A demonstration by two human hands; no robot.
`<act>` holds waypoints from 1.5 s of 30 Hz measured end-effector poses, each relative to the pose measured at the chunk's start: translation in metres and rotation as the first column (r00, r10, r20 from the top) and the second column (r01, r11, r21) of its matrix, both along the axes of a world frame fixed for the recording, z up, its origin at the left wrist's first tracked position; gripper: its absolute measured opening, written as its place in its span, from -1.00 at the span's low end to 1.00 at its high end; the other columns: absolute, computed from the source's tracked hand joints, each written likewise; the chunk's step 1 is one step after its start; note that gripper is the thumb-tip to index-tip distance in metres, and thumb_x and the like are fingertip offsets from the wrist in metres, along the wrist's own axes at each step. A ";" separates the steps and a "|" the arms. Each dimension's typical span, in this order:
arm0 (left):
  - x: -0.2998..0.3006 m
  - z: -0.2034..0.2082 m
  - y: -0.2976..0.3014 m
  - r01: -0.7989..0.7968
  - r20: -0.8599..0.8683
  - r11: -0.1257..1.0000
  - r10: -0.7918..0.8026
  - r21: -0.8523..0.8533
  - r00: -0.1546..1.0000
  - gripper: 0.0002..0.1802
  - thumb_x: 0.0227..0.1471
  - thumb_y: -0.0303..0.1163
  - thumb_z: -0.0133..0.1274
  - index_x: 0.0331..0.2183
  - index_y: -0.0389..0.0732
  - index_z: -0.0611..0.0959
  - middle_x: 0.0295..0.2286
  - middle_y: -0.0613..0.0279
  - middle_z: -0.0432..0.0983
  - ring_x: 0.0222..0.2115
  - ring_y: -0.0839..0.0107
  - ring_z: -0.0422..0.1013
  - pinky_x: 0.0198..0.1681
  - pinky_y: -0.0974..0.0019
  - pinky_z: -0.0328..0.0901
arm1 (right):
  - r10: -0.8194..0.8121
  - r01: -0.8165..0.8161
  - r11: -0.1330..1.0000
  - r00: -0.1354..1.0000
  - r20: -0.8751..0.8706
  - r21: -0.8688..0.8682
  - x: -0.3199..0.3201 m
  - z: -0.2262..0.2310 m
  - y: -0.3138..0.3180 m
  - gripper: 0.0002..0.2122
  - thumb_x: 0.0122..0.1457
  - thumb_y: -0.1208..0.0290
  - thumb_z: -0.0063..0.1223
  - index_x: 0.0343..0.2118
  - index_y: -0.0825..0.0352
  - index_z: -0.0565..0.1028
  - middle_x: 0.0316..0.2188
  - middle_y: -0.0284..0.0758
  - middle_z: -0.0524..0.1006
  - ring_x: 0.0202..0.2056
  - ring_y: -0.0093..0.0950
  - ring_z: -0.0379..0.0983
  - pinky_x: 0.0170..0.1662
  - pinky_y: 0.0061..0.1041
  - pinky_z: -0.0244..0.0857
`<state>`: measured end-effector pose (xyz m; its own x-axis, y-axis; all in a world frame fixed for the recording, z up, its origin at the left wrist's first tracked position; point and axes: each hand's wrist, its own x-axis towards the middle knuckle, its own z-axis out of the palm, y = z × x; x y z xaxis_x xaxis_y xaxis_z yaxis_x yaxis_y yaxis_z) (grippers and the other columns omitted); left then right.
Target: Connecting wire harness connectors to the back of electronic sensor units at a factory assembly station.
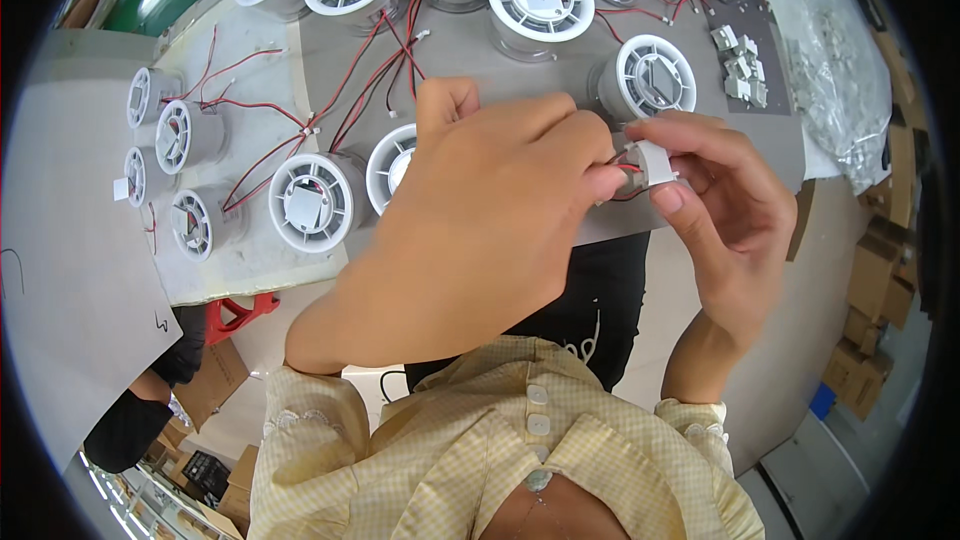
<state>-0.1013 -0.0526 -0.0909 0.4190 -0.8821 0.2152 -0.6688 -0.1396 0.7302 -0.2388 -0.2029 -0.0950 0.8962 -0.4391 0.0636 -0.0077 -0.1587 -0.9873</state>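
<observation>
Between the thumb and fingers of my right hand (735, 195) is a small white plastic housing (656, 162), held at the table's near edge. A short red and black wire (628, 168) runs from the housing to my left hand (490, 190). The left thumb and fingers are closed on that wire; their tips partly hide it. Just beyond the right fingers sits a white round fan unit (655, 80) on a clear cup. Another fan unit (385, 165) is half covered by my left hand.
Several similar fan units (540, 0) line the far side and the left, trailing red and black wires (375, 65) with small white plugs. At the right lie a pile of small white plastic parts (740, 68) and a clear plastic bag (840, 70). Cardboard boxes (875, 290) stand beyond.
</observation>
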 end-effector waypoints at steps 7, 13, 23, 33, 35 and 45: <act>0.010 0.004 0.005 0.107 -0.198 0.994 -0.101 0.020 0.975 -0.86 0.13 -0.38 0.04 -0.46 -0.15 0.60 -0.53 0.37 0.50 -0.52 0.38 0.34 -0.27 0.32 -0.02 | 0.006 -0.002 0.998 0.997 0.073 -0.059 -0.001 -0.002 0.001 -0.66 0.10 0.58 0.17 -0.05 0.58 0.45 -0.10 -0.05 0.52 -0.06 -0.29 0.50 0.02 -0.40 0.37; 0.005 0.003 0.006 0.067 -0.122 0.997 -0.064 0.028 0.990 -0.92 0.07 -0.42 0.10 -0.44 -0.13 0.65 -0.53 0.40 0.49 -0.54 0.40 0.32 -0.29 0.31 -0.02 | -0.065 0.067 0.997 0.996 0.061 -0.032 0.003 0.003 0.008 -0.65 0.11 0.54 0.18 -0.05 0.58 0.46 -0.12 -0.08 0.53 -0.06 -0.31 0.50 0.01 -0.43 0.36; -0.009 -0.011 -0.003 -0.081 0.283 0.986 0.121 -0.148 0.952 -0.82 -0.18 -0.53 0.18 -0.41 -0.08 0.66 -0.54 0.45 0.42 -0.54 0.43 0.31 -0.31 0.28 -0.01 | -0.136 0.127 0.990 0.979 -0.154 -0.067 0.002 0.023 0.017 -0.72 0.12 0.59 0.18 -0.09 0.54 0.51 -0.20 -0.26 0.54 -0.16 -0.55 0.47 -0.07 -0.62 0.31; -0.019 -0.023 -0.012 -0.189 0.308 0.945 0.269 -0.265 0.912 -0.81 -0.11 -0.54 0.16 -0.36 -0.08 0.64 -0.49 0.46 0.50 -0.53 0.46 0.35 -0.29 0.27 -0.02 | -0.224 0.223 0.974 0.973 0.052 0.036 0.005 -0.004 0.015 -0.70 0.03 0.70 0.25 -0.13 0.53 0.53 -0.19 -0.25 0.56 -0.20 -0.58 0.46 -0.11 -0.61 0.35; -0.013 -0.015 -0.007 -0.152 0.172 0.966 0.189 -0.209 0.967 -0.83 0.06 -0.47 0.11 -0.23 -0.09 0.60 -0.52 0.45 0.53 -0.50 0.50 0.37 -0.23 0.28 -0.03 | -0.230 0.237 0.969 0.968 0.096 -0.069 0.001 -0.008 0.011 -0.69 0.03 0.71 0.24 -0.12 0.53 0.52 -0.15 -0.20 0.54 -0.16 -0.53 0.46 -0.10 -0.59 0.35; 0.000 -0.008 -0.010 -0.055 -0.554 0.998 0.031 -0.028 0.832 -0.72 0.10 -0.47 0.13 -0.13 -0.22 0.47 -0.56 0.32 0.58 -0.38 0.53 0.48 -0.09 0.34 0.19 | -0.190 0.206 0.976 0.963 0.193 -0.068 -0.002 -0.013 0.009 -0.70 0.02 0.71 0.23 -0.13 0.54 0.52 -0.13 -0.13 0.52 -0.10 -0.44 0.48 -0.10 -0.57 0.37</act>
